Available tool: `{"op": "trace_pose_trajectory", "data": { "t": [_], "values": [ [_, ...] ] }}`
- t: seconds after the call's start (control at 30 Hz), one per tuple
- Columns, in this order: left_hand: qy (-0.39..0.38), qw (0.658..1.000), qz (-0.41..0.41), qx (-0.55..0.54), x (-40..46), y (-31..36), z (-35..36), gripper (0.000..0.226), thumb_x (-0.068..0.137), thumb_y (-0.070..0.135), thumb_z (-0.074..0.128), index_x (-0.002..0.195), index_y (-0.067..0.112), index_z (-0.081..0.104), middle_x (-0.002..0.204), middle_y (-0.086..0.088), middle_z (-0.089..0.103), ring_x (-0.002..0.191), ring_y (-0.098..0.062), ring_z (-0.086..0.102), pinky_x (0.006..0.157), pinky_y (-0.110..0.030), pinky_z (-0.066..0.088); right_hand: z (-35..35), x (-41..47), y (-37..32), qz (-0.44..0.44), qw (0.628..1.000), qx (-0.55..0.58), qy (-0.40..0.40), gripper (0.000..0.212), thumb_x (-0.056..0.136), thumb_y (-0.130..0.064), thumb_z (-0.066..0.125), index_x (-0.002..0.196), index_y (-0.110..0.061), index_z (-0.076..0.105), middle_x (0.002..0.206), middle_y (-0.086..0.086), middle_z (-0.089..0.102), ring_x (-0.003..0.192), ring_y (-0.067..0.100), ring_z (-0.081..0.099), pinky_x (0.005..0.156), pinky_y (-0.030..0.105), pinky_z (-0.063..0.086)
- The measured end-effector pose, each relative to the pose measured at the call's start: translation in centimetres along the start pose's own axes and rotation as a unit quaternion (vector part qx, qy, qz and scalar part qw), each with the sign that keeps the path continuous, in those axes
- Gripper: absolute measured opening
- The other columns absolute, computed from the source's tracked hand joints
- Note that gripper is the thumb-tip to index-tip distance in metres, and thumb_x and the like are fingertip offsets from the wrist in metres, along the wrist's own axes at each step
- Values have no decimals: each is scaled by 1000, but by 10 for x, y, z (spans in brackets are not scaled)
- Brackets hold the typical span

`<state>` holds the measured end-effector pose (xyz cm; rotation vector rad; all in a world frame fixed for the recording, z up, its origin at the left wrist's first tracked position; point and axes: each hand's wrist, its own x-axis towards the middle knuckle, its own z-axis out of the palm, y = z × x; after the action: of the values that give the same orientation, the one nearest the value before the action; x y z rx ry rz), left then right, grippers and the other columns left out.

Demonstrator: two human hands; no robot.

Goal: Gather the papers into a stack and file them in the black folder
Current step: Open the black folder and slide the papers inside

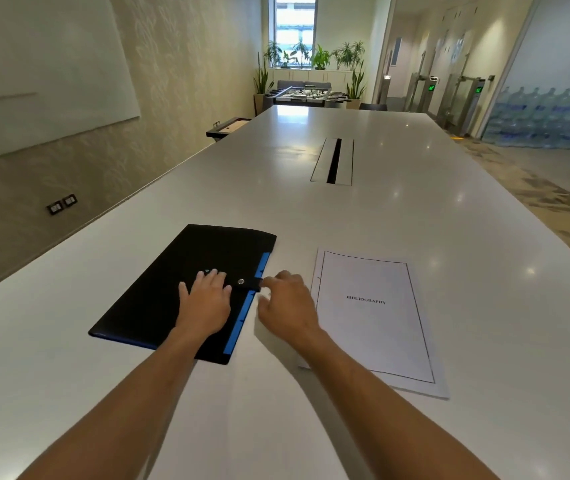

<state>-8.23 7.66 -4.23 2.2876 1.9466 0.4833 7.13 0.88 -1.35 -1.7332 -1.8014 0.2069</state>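
The left hand (206, 294) lies flat, fingers spread, on the black folder (172, 292), pressing it to the white surface (397, 216). The right hand (288, 303), fingers curled and gripping nothing, touches the strap end by the metal snap (240, 281) at the folder's blue-trimmed edge. The papers (377, 323) sit gathered in 1 stack (top sheet reads "BIBLIOGRAPHY") at 3 o'clock from the folder, just beside the right hand, still outside the closed folder.
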Motion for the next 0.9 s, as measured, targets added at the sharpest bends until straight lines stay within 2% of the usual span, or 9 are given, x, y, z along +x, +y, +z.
{"op": "trace_pose_trajectory", "data": {
  "t": [0.13,0.33,0.6,0.73,0.8,0.9],
  "values": [
    [-5,1000,11,3,-2,-1,2,46,101,28,30,146,16,32,155,-6,31,145,-23,17,114,-59,11,26,7,-13,-10,1000,-26,-13,31,90,-26,58,116,-12,63,113,10,60,104,23,52,86,33,46],
    [-9,1000,20,0,-2,-4,4,48,100,24,35,146,14,31,155,-7,29,145,-24,16,115,-59,10,42,30,-20,7,997,-81,11,31,90,-38,58,101,-9,63,109,13,59,96,24,54,81,35,47],
    [4,1000,27,-13,2,-9,10,47,98,25,37,144,15,35,154,-8,33,145,-25,18,114,-58,8,46,54,-24,14,990,-140,15,38,87,-48,62,90,-10,61,89,10,59,75,19,51,68,32,48],
    [4,999,31,-26,1,-9,9,47,97,25,38,143,15,37,153,-8,34,145,-24,18,114,-58,7,45,57,-26,-6,986,-164,10,34,91,-44,59,87,-10,60,80,8,55,67,16,50,61,28,44],
    [8,999,30,-37,0,-8,7,45,99,25,36,143,15,37,153,-8,34,145,-24,19,115,-58,8,47,55,-30,-24,984,-178,18,27,94,-36,56,90,-10,59,74,5,51,63,15,49,57,26,41],
    [15,998,21,-57,-2,-6,5,46,101,34,29,142,15,39,152,-9,36,145,-24,20,115,-58,8,46,52,-30,-40,984,-176,16,16,97,-25,53,93,-9,55,71,5,56,57,14,47,54,26,39]
  ]
}}
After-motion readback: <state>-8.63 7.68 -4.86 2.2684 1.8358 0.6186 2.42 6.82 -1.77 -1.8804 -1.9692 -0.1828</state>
